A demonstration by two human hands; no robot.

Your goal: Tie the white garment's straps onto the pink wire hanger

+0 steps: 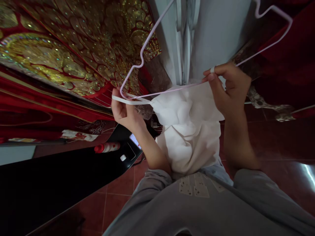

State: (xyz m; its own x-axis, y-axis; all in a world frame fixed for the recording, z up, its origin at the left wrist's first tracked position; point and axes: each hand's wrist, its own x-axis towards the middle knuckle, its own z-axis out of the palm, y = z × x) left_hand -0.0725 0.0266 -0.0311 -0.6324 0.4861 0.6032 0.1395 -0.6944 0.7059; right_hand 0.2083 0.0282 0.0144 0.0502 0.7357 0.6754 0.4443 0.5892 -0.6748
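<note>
A pale pink wire clothes hanger (145,42) spans the space between my hands, its lower bar running over a white garment (189,108) with thin straps. My left hand (128,111) is closed at the hanger's left corner, fingers curled in a white strap (133,102) that loops round that corner. My right hand (230,87) pinches thumb against index finger at the right part of the bar, by the garment's upper edge. A narrow white band crosses its index finger; whether it is a strap I cannot tell. The garment hangs down towards my lap in loose folds.
Red clothes with gold sequin embroidery (81,62) hang at the left, and dark red cloth (290,59) at the right. Pale cabinet-like panels (219,29) stand ahead. A black tabletop (61,177) at the left bears a red-capped bottle (108,147), a phone (136,141) and a small white case (123,158).
</note>
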